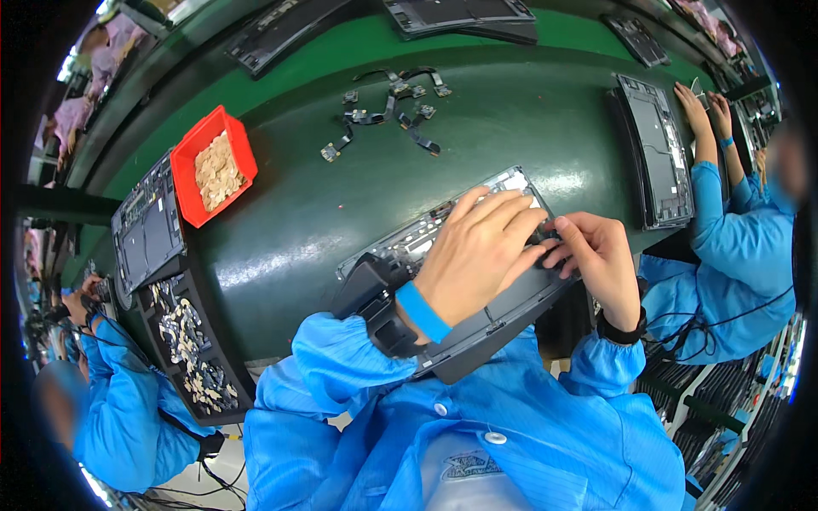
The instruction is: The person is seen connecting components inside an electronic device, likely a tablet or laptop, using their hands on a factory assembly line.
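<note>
A dark open device chassis [400, 247] lies tilted on the green work surface right in front of me. My left hand [473, 251] rests flat across its middle, fingers stretched toward the right edge. My right hand [601, 255] meets it there, fingertips pinched at a small dark part on the chassis edge; the part itself is mostly hidden by the fingers. A blue band circles my left wrist and a black strap my right. Both sleeves are blue.
Several small flex cables and connectors [388, 111] lie farther back. A red bin [189, 166] of pale small parts sits at left, above a black tray [170, 341] of parts. Other chassis lie at left [145, 230] and right [656, 153], where co-workers in blue work.
</note>
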### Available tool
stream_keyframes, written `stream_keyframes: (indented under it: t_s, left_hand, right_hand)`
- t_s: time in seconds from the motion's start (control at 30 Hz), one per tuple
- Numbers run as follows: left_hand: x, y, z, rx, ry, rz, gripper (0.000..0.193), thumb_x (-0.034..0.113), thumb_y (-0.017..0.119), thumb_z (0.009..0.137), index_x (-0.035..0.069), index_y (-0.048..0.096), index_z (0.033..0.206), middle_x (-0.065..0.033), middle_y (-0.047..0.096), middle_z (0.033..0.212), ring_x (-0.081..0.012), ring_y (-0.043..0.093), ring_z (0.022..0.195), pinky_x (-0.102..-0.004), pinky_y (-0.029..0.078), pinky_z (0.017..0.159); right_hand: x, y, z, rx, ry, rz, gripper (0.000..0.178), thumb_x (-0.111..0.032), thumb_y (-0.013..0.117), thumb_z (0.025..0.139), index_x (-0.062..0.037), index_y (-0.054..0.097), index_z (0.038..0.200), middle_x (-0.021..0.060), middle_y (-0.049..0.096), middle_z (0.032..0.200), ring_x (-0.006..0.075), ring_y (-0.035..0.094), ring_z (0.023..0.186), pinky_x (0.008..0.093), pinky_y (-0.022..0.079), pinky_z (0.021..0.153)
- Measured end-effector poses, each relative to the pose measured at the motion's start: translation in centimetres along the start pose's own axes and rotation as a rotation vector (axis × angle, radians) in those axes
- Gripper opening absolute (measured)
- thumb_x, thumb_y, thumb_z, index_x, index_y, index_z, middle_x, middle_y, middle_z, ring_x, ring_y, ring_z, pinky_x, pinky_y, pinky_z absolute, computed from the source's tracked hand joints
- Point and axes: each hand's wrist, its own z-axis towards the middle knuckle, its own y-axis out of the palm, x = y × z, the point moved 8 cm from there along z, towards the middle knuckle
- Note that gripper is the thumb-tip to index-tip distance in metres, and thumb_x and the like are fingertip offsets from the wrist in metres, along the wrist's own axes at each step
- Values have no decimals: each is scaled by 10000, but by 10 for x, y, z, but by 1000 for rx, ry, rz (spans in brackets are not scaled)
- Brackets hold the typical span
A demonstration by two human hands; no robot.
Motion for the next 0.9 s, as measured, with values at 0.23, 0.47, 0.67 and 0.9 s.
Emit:
stream_keyframes:
  t_s: [0.23, 0.47, 0.67, 0.9]
  left_hand:
    - [-21, -24, 1, 32, -354, -144, 434, 152, 824, 873, 24, 695, 1267, -141, 748, 1143, -258, 731, 1043, -392, 571, 908]
    - [-40, -12, -7, 50, -524, -633, 297, 101, 732, 958, -18, 718, 1229, -100, 794, 981, -143, 738, 847, -312, 597, 746]
    - [-66, -160, 34, 146, -558, 12, 469, 247, 793, 898, -86, 682, 1209, -129, 787, 922, -147, 738, 818, -311, 592, 717]
    - [-345, -295, 53, 103, -1022, 642, 894, 723, 634, 826, -91, 710, 1189, -343, 686, 1211, -451, 647, 1215, -456, 496, 1027]
  right_hand:
    - [-5, -9, 3, 46, -104, 84, 238, -133, 627, 1049, 80, 704, 1123, 118, 765, 899, 112, 713, 720, 223, 494, 566]
    - [-12, 6, 2, 11, -255, 106, 172, -88, 609, 1050, 46, 694, 1115, 120, 763, 893, 142, 728, 764, 226, 517, 608]
    - [-10, -7, 27, 11, -349, 213, 138, -97, 639, 1039, 18, 651, 1117, 120, 755, 907, 147, 727, 769, 217, 504, 597]
    - [9, -15, 48, 94, -389, 330, 107, -124, 613, 1059, -23, 612, 1095, 95, 748, 928, 138, 726, 771, 211, 474, 597]
